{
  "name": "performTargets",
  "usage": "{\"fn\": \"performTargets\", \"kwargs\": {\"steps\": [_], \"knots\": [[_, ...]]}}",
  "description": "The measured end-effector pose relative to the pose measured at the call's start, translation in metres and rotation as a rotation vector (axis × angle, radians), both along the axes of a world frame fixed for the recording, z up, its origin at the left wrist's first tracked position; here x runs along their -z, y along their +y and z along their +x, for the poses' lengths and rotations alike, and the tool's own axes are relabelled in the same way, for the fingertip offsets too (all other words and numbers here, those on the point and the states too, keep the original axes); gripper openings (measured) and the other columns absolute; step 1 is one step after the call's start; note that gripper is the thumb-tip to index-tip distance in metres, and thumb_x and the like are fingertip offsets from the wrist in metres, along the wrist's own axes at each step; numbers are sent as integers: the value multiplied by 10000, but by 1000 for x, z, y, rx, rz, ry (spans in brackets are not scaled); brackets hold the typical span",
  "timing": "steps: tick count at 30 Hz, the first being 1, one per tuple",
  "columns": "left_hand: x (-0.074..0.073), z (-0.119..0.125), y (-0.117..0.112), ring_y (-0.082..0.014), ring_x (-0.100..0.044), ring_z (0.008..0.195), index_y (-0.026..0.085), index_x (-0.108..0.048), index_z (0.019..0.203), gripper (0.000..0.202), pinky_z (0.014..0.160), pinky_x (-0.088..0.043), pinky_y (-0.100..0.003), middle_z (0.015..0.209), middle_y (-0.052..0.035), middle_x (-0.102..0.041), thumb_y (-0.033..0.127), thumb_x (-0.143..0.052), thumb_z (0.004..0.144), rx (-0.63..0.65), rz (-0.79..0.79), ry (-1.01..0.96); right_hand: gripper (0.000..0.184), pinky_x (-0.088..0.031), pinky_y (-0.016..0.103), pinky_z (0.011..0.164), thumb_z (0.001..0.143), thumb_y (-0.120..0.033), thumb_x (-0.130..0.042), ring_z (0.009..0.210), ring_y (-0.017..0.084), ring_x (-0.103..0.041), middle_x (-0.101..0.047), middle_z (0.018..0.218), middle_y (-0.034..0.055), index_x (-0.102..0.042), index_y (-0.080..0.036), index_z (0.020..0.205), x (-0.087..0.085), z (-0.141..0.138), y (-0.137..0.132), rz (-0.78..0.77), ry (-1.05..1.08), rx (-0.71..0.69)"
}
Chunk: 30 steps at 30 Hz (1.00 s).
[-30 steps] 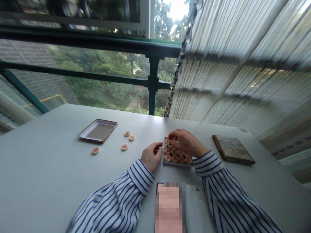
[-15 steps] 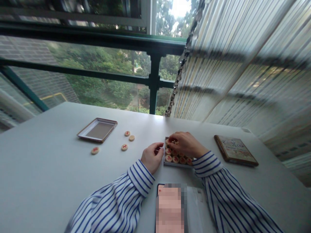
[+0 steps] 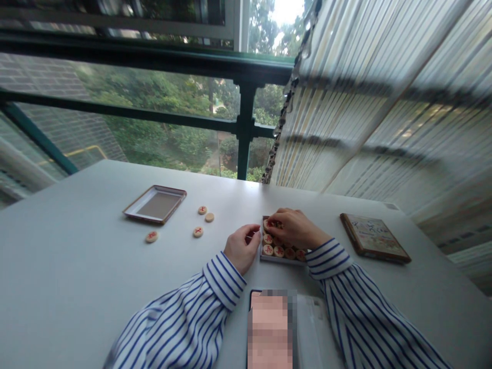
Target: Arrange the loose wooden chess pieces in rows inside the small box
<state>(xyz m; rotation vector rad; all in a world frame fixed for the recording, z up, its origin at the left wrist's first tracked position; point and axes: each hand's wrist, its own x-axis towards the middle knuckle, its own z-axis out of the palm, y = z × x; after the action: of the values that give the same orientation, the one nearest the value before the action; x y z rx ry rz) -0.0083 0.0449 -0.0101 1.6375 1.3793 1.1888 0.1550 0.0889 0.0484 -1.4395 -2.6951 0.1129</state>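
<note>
A shallow box on the white table holds several round wooden Chinese chess pieces with red characters, laid in rows. My right hand reaches over the box from the right, its fingers closed on a piece in the far left corner. It hides much of the back rows. My left hand is curled at the box's left wall, with thumb and forefinger close together on the edge. To the left lie a few loose pieces, among them a red-marked piece and one blank side up.
An upturned box lid lies at the left back, with another red-marked piece in front of it. A closed flat box with a printed cover is at the right. A phone and a clear plastic case lie between my forearms.
My right fingers have settled slightly lower onto the piece in the box's far left corner. My left hand keeps its place at the box edge. The view has shifted slightly.
</note>
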Motion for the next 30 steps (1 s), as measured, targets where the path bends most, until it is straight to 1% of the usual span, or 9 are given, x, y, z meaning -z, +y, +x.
{"fn": "performTargets", "kwargs": {"steps": [5, 12, 17, 21, 25, 30], "knots": [[0, 0, 0, -146, -609, 754, 133, -619, 947, 262, 707, -490, -265, 895, -67, -668, 284, -478, 786, 1, 15, 21, 342, -322, 257, 688, 843, -441, -399, 798, 155, -534, -610, 872, 64, -647, -207, 862, -2, -1, -1, -46, -23, 5], [0, 0, 0, -140, -611, 752, 132, -619, 950, 264, 703, -492, -252, 888, -61, -668, 284, -479, 785, -2, 5, 34, 339, -327, 254, 682, 835, -450, -406, 790, 156, -539, -611, 865, 59, -655, -221, 858, -5, 0, -1, -43, -6, -5], [-1, 0, -1, -138, -609, 734, 132, -620, 945, 260, 693, -491, -253, 884, -61, -670, 283, -485, 782, -6, 9, 41, 290, -329, 250, 702, 843, -380, -421, 823, 157, -547, -624, 891, 60, -660, -228, 907, -8, 1, 0, -52, -9, -11], [0, 0, 0, -135, -608, 726, 138, -621, 937, 254, 680, -489, -247, 876, -56, -670, 285, -485, 782, -3, 14, 33, 263, -325, 249, 701, 851, -323, -418, 829, 156, -549, -641, 884, 46, -659, -243, 920, -6, 2, 0, -19, -11, -24], [0, -1, 0, -130, -605, 716, 142, -622, 936, 249, 673, -486, -241, 873, -52, -670, 282, -487, 780, -4, 13, 35, 236, -321, 246, 690, 840, -292, -434, 811, 150, -549, -651, 869, 23, -659, -267, 909, -4, 1, 0, 2, -10, -48], [-1, -1, 0, -129, -603, 712, 140, -621, 933, 248, 672, -484, -239, 864, -53, -670, 280, -488, 777, -3, 13, 42, 229, -316, 250, 691, 831, -284, -442, 804, 151, -549, -655, 867, 16, -663, -273, 888, -3, 0, 1, 5, -17, -52]]}}
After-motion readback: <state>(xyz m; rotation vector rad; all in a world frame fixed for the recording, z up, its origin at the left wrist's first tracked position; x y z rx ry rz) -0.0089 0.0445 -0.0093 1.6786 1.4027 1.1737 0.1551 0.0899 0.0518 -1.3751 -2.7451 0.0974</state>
